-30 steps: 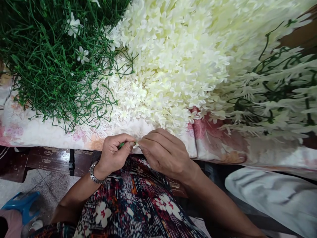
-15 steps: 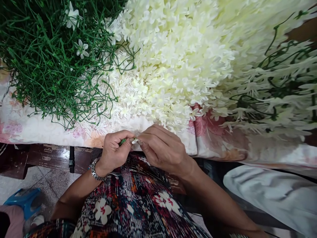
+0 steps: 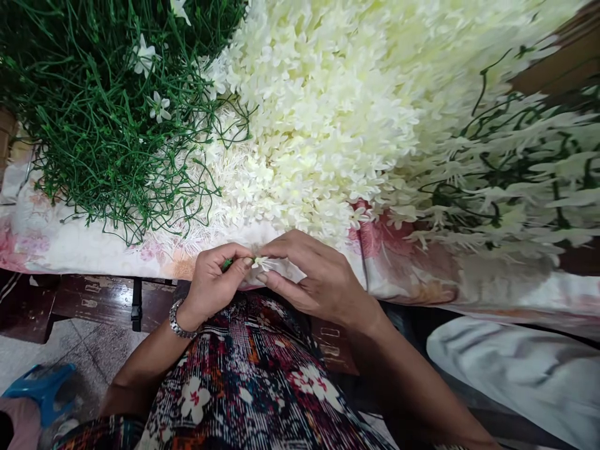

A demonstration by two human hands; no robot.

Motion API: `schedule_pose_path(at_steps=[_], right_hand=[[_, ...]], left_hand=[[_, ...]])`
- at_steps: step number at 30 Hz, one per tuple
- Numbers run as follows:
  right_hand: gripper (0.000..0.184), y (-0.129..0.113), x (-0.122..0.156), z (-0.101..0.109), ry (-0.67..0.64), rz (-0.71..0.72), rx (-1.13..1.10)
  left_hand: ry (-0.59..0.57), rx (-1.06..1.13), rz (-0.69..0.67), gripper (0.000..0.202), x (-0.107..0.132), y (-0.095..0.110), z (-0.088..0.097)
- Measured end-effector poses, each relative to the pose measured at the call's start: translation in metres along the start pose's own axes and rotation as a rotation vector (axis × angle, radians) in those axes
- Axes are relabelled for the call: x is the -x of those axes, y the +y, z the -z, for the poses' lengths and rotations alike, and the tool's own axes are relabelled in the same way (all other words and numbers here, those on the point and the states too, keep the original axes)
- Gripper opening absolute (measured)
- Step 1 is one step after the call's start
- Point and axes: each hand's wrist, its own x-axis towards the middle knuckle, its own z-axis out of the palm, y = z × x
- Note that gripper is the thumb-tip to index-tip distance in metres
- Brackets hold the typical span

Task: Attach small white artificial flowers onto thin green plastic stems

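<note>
My left hand [image 3: 213, 286], with a metal watch on its wrist, pinches a thin green stem [image 3: 228, 264] between thumb and forefinger. My right hand [image 3: 312, 278] meets it fingertip to fingertip and holds a small white flower [image 3: 260, 262] at the stem's tip. Both hands work at the near edge of a cloth-covered table [image 3: 70, 247], over my lap in a dark floral garment. Just beyond my fingers lies a large heap of loose cream-white flowers [image 3: 328, 125].
A tangle of green stems [image 3: 94, 125] fills the table's left part. Finished sprays of white flowers on green stems [image 3: 525, 175] lie at the right. A white fabric bundle [image 3: 515, 369] sits at lower right, a blue object [image 3: 40, 387] on the floor at lower left.
My right hand's fingers have spread a little, so the white flower's petals show between them. Both hands stay together at the table's edge.
</note>
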Motion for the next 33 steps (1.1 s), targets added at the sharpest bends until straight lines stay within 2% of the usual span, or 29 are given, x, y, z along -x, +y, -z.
schedule_pose_path(at_steps=[4, 6, 9, 11, 15, 27, 33], right_hand=[[0.033, -0.002, 0.000, 0.005, -0.013, -0.022, -0.021], [0.036, -0.004, 0.000, 0.007, 0.032, -0.038, -0.021], [0.031, -0.005, 0.001, 0.007, 0.158, -0.024, 0.029], [0.024, -0.006, 0.001, 0.004, 0.189, -0.004, 0.074], [0.015, -0.006, 0.001, -0.001, 0.153, -0.025, 0.079], [0.010, -0.004, 0.001, -0.010, 0.156, -0.108, 0.008], [0.010, -0.001, 0.003, -0.015, 0.153, -0.084, 0.058]], left_hand=[[0.009, 0.038, 0.015, 0.011, 0.001, -0.001, -0.001], [0.019, 0.044, 0.011, 0.012, 0.001, -0.001, -0.001], [0.034, 0.023, -0.001, 0.012, 0.000, -0.001, -0.001], [0.038, -0.012, -0.013, 0.012, 0.000, 0.000, -0.002], [0.041, -0.094, -0.046, 0.010, 0.000, 0.002, -0.003], [0.066, -0.273, -0.107, 0.011, 0.002, 0.002, -0.007], [0.075, -0.335, -0.173, 0.010, 0.003, -0.002, -0.008]])
